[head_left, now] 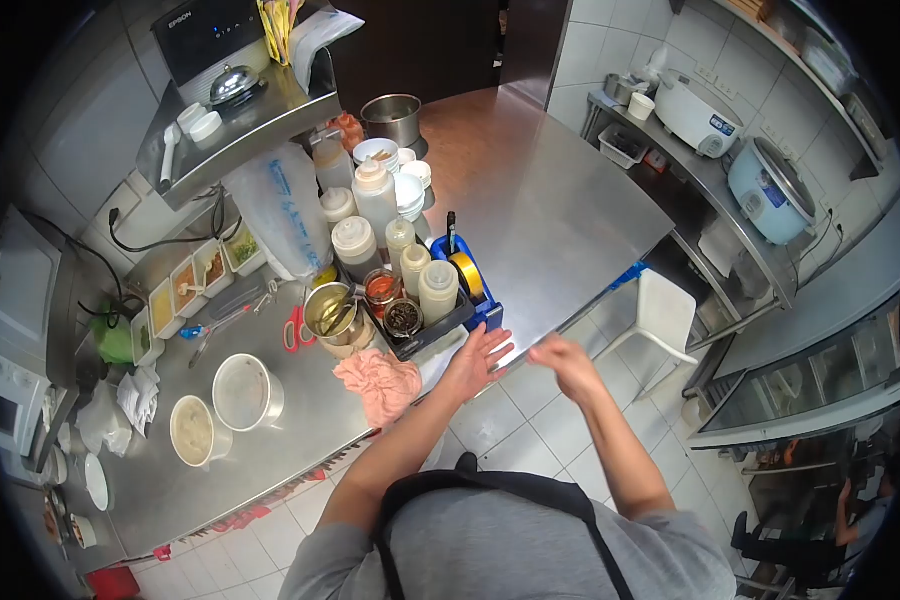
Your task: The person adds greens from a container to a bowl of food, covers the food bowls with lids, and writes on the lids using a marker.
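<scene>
My left hand is held palm up with its fingers spread, and nothing lies in it. It is just in front of the dark caddy of squeeze bottles and the blue tape dispenser with yellow tape. To its right, over the floor beside the counter edge, is my right hand. Its fingers are curled in and slightly blurred; whatever they may hold is hidden. A crumpled pink cloth lies left of my left wrist. Behind the cloth stand a metal pot with utensils and jars of red and dark contents.
Two round white tubs stand on the steel counter. Red-handled scissors lie near the pot. Food trays line the back. A white chair is at right; another person appears lower right.
</scene>
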Demonstrator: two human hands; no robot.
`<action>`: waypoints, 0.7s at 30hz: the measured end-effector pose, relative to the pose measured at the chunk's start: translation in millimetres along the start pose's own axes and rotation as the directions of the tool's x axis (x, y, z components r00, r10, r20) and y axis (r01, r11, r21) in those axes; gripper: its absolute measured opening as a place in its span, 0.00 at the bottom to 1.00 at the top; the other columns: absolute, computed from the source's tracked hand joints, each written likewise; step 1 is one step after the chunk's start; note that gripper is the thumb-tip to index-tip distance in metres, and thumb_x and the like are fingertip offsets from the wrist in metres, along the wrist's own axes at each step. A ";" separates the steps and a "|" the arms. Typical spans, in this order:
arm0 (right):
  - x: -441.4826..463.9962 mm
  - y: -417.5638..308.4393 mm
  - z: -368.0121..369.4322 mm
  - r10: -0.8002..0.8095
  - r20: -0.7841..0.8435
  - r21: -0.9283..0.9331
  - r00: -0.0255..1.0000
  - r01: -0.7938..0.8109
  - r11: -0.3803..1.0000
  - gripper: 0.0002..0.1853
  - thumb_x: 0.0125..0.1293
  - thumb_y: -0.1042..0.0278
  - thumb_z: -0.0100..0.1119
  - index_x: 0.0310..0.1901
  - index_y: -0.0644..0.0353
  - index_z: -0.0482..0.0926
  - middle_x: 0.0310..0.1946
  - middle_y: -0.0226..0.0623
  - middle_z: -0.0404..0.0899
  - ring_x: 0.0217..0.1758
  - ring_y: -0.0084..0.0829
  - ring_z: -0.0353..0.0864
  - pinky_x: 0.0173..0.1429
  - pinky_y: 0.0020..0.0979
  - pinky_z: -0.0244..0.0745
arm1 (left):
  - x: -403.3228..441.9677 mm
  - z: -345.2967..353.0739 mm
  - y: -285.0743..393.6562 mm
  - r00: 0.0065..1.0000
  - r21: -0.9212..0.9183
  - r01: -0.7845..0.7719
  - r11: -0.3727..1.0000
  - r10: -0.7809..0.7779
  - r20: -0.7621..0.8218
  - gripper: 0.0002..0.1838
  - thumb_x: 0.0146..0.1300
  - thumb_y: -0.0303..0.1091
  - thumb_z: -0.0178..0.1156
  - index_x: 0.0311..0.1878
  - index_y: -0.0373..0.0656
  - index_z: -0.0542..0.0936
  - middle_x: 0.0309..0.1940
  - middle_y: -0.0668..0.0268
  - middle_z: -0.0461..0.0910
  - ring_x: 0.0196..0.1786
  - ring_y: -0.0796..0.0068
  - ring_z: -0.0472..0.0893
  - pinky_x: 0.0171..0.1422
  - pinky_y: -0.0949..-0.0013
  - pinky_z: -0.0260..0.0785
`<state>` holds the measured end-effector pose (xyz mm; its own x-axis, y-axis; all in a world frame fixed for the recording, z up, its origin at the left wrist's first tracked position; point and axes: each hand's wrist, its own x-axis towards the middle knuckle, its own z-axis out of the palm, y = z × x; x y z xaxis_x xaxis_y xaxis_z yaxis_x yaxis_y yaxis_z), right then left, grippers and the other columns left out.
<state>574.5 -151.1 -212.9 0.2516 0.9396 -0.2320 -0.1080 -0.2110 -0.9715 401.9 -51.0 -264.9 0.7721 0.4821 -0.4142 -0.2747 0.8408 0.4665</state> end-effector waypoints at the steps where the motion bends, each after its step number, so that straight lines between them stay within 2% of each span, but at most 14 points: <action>1: -31.0 -7.5 -11.1 0.042 0.015 -0.002 0.999 -0.042 0.999 0.11 0.54 0.66 0.70 0.27 0.67 0.82 0.27 0.28 0.70 0.35 0.22 0.69 0.47 0.25 0.65 | 7.1 1.6 -3.0 0.999 0.004 -0.014 1.000 0.014 -0.034 0.25 0.64 0.59 0.52 0.55 0.50 0.72 0.62 0.72 0.70 0.67 0.74 0.65 0.64 0.58 0.56; 3: -76.2 -3.1 -36.6 0.146 -0.004 -0.066 0.989 -0.146 0.987 0.11 0.54 0.67 0.70 0.25 0.67 0.81 0.27 0.28 0.69 0.34 0.23 0.67 0.49 0.25 0.63 | 20.5 4.6 -7.4 0.994 0.012 -0.043 0.999 0.044 -0.099 0.27 0.62 0.60 0.54 0.55 0.52 0.72 0.62 0.76 0.70 0.68 0.75 0.63 0.67 0.56 0.52; 4: -91.6 6.4 -47.9 0.185 0.006 -0.035 0.983 -0.185 0.982 0.11 0.54 0.67 0.70 0.25 0.67 0.82 0.27 0.29 0.69 0.34 0.24 0.68 0.51 0.24 0.62 | 27.4 3.8 -8.6 0.991 0.010 -0.064 0.998 0.065 -0.120 0.25 0.60 0.59 0.56 0.54 0.54 0.72 0.62 0.78 0.69 0.68 0.78 0.62 0.68 0.55 0.47; 8: -114.8 35.8 -67.4 0.296 0.019 0.040 0.955 -0.297 0.954 0.09 0.53 0.69 0.70 0.27 0.67 0.83 0.27 0.31 0.71 0.35 0.25 0.69 0.52 0.25 0.61 | 38.4 -1.6 -13.2 0.972 0.030 -0.112 0.993 0.116 -0.204 0.21 0.59 0.54 0.61 0.51 0.55 0.75 0.60 0.77 0.72 0.67 0.80 0.64 0.67 0.53 0.49; 11: -107.3 45.6 -70.9 0.291 0.003 -0.072 0.957 -0.290 0.954 0.08 0.53 0.71 0.70 0.28 0.67 0.83 0.26 0.31 0.72 0.36 0.25 0.70 0.49 0.26 0.64 | 48.8 -7.7 -19.2 0.955 0.025 -0.121 0.992 0.124 -0.270 0.19 0.59 0.50 0.63 0.50 0.56 0.76 0.55 0.79 0.75 0.65 0.81 0.66 0.65 0.51 0.52; 12: -106.8 51.0 -72.1 0.296 -0.022 -0.079 0.955 -0.297 0.952 0.07 0.53 0.72 0.69 0.29 0.68 0.83 0.27 0.32 0.74 0.36 0.25 0.72 0.49 0.26 0.64 | 53.9 -11.4 -22.0 0.946 0.078 -0.107 0.991 0.125 -0.298 0.18 0.59 0.51 0.63 0.49 0.56 0.77 0.53 0.81 0.76 0.63 0.83 0.67 0.63 0.52 0.53; 15: -95.5 67.0 -78.3 0.307 -0.020 -0.121 0.951 -0.307 0.944 0.06 0.53 0.73 0.68 0.28 0.68 0.83 0.28 0.33 0.76 0.37 0.25 0.74 0.49 0.27 0.65 | 64.3 -14.9 -26.6 0.917 0.224 -0.105 0.969 0.181 -0.354 0.19 0.55 0.54 0.65 0.47 0.56 0.79 0.48 0.79 0.78 0.56 0.84 0.70 0.57 0.53 0.57; 16: -92.7 71.4 -79.0 0.305 -0.015 -0.125 0.952 -0.305 0.944 0.07 0.53 0.73 0.69 0.28 0.68 0.83 0.28 0.33 0.76 0.37 0.25 0.74 0.49 0.27 0.65 | 71.2 -14.1 -25.3 0.868 0.331 -0.040 0.943 0.197 -0.455 0.20 0.54 0.53 0.66 0.45 0.54 0.80 0.45 0.77 0.80 0.50 0.83 0.74 0.49 0.55 0.64; 17: -89.7 81.0 -78.6 0.285 -0.030 -0.117 0.958 -0.287 0.951 0.06 0.52 0.74 0.69 0.26 0.68 0.82 0.27 0.33 0.76 0.36 0.25 0.75 0.48 0.26 0.65 | 70.8 -5.7 -24.6 0.788 0.414 -0.051 0.909 0.291 -0.542 0.19 0.52 0.53 0.67 0.40 0.51 0.82 0.36 0.75 0.83 0.38 0.81 0.78 0.37 0.62 0.68; 19: -87.9 89.7 -78.1 0.373 -0.057 -0.150 0.926 -0.378 0.914 0.06 0.51 0.75 0.70 0.27 0.67 0.82 0.25 0.32 0.77 0.32 0.25 0.75 0.48 0.26 0.65 | 116.2 -29.6 -44.8 0.704 0.379 -0.012 0.925 0.277 -0.654 0.17 0.52 0.51 0.67 0.35 0.49 0.83 0.27 0.75 0.83 0.27 0.78 0.78 0.29 0.67 0.67; 20: -96.4 73.2 -61.5 0.370 -0.152 -0.314 0.917 -0.399 0.861 0.06 0.51 0.74 0.70 0.27 0.66 0.82 0.24 0.31 0.77 0.31 0.25 0.75 0.47 0.26 0.66 | 114.0 -25.3 -47.3 0.694 0.426 -0.001 0.905 0.307 -0.651 0.16 0.52 0.50 0.67 0.34 0.49 0.83 0.26 0.75 0.83 0.25 0.78 0.78 0.29 0.68 0.67; 21: -98.3 78.9 -63.7 0.344 -0.177 -0.324 0.922 -0.385 0.864 0.06 0.51 0.73 0.70 0.29 0.64 0.82 0.23 0.30 0.77 0.29 0.24 0.74 0.45 0.26 0.66 | 115.3 -19.3 -44.2 0.690 0.480 0.005 0.877 0.344 -0.636 0.15 0.52 0.49 0.66 0.33 0.48 0.83 0.24 0.75 0.82 0.24 0.77 0.79 0.28 0.69 0.67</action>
<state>602.5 -277.4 -269.9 0.3647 0.7462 -0.5570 0.1214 -0.6312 -0.7661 492.0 -27.9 -348.3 0.0736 0.7790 -0.6226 0.0374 0.6217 0.7823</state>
